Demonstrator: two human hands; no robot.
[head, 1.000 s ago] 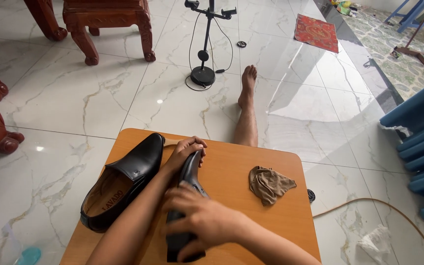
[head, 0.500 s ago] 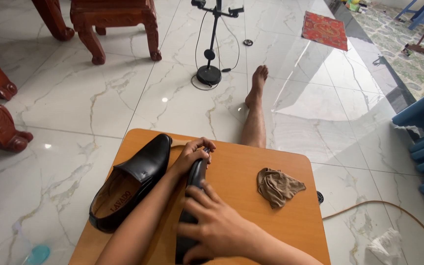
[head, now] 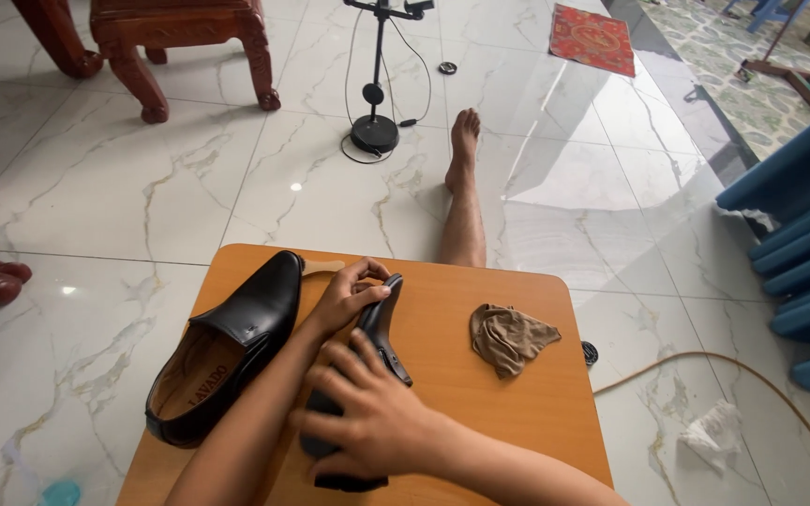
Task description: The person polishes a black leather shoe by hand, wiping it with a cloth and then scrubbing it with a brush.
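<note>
1. Since the earlier frames little has moved: the view has tipped slightly, and both hands have stayed on the same black shoe, the left fingers closing more over its toe.
2. The marble floor fills the view, with a carved red wooden chair at eleven o'clock, a microphone stand at twelve, and a bare leg stretched out beyond the table.
3. The small wooden table sits at six o'clock; a second black shoe stands upright on its left part, with gold lettering printed on its tan insole.
4. The shoe in hand lies on its side at the table's centre, sole edge up.
5. The right hand is clamped around the heel end; the left hand curls over the toe, fingers closed on it.
6. The step looks like steadying and turning the shoe for wiping; next would call for freeing one hand.
7. A crumpled brown cloth lies at three o'clock of the shoe, apart from it.
8. A red patterned mat lies at one o'clock.
</note>
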